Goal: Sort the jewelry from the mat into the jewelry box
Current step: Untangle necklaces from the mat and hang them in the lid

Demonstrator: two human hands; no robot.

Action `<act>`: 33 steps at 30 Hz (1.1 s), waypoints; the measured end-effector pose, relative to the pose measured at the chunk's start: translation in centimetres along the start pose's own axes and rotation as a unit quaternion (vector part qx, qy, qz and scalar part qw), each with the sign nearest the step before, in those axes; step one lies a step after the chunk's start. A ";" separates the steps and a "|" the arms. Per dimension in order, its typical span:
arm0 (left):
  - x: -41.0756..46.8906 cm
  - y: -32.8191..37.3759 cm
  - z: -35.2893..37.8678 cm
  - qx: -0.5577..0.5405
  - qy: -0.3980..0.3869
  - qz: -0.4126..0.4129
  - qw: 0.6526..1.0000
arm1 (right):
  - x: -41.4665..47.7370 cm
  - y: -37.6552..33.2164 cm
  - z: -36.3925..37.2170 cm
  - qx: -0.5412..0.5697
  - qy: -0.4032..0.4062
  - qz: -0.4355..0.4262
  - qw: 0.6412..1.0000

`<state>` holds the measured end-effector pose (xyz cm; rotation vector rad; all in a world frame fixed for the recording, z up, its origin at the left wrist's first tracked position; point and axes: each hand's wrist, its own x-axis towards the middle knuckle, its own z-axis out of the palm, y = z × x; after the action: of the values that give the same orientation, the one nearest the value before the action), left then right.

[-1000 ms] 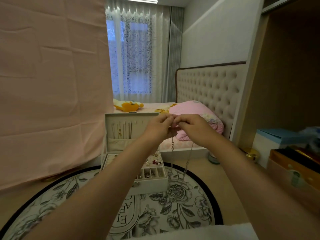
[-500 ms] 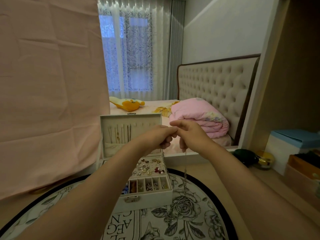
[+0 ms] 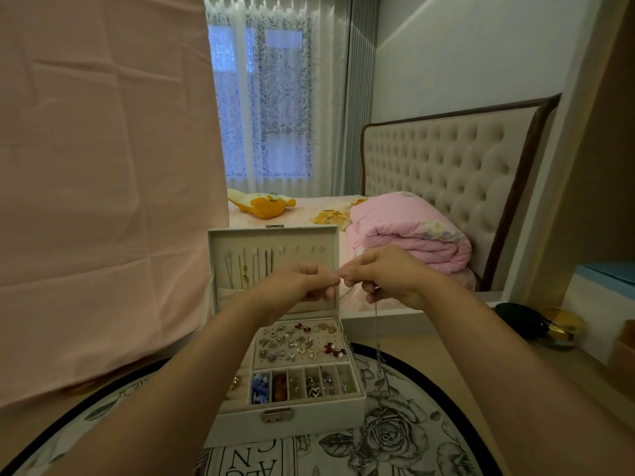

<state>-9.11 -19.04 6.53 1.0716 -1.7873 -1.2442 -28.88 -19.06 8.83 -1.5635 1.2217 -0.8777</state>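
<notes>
The left hand (image 3: 302, 286) and right hand (image 3: 388, 280) each pinch the top of a thin necklace (image 3: 377, 334) in front of the open jewelry box (image 3: 309, 422). Its chain hangs to the mat (image 3: 443, 451) by the box's right edge. It looks best to lift it clear, then loop it over a free hook (image 3: 311, 250).

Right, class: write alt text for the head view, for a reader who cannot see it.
A left hand and right hand pinch a thin necklace whose chain hangs to a floral mat, beside an open jewelry box of earrings.
</notes>
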 end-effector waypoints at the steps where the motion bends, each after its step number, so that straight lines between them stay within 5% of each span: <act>1: 0.1 -0.2 -0.4 -0.004 0.012 0.002 1.000 | 0.3 0.2 0.0 0.006 -0.010 0.004 1.000; 6: 1.1 -0.7 -1.0 -0.056 0.113 0.004 0.992 | 2.2 0.4 1.0 -0.005 -0.001 0.010 1.000; 15: 4.8 -0.6 -0.1 0.028 0.378 -0.033 0.925 | 6.8 0.5 4.6 -0.056 0.327 -0.100 0.938; 23: 5.9 -1.0 -0.6 0.096 0.382 -0.078 0.916 | 7.8 0.6 6.0 -0.132 0.403 -0.103 0.900; 33: 5.1 -3.3 0.3 0.130 0.292 -0.072 0.945 | 7.1 3.5 6.1 -0.103 0.294 0.005 0.950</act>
<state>-10.70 -24.16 3.72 1.5537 -1.4441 -0.6665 -22.53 -24.70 3.58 -1.4997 1.7869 -1.3001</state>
